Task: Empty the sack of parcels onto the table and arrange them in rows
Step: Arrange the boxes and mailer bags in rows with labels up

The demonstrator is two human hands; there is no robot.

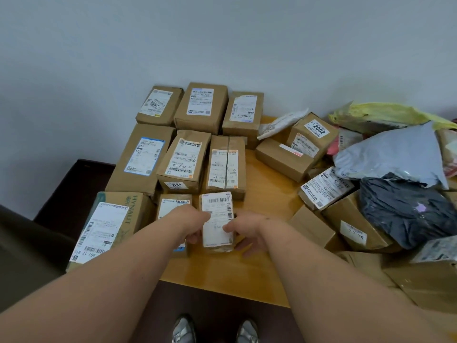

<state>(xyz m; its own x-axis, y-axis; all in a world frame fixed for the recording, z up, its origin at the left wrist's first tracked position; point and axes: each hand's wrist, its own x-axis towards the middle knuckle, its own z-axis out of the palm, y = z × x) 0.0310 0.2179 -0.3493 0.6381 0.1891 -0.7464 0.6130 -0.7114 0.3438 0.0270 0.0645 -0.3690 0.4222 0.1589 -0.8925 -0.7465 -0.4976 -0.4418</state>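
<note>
Both hands held one small box at the near end of the third column of parcels on the desk. The left hand gripped its left side, fingers curled under and mostly hidden behind the box and wrist. The right hand clasped the right side, thumb lying across the white label, the other fingers curled beneath, only their tips showing on the desk side. Whether the box rested on the desk or was lifted just off it could not be told. Just left of it lay another small box, partly covered by the left forearm, and left again a HYNAUT carton overhanging the desk edge. Behind these stood two rows of three brown boxes, labels up, touching or nearly so. To the right the unsorted heap lay jumbled: cartons at odd angles, a grey bag, a dark bag, a yellow bag at the back, and it was cut off by the frame's right edge. Label print was too blurred to read beyond a few numbers such as 2002, 2004 and 2005. Two shoes showed at the bottom edge.
</note>
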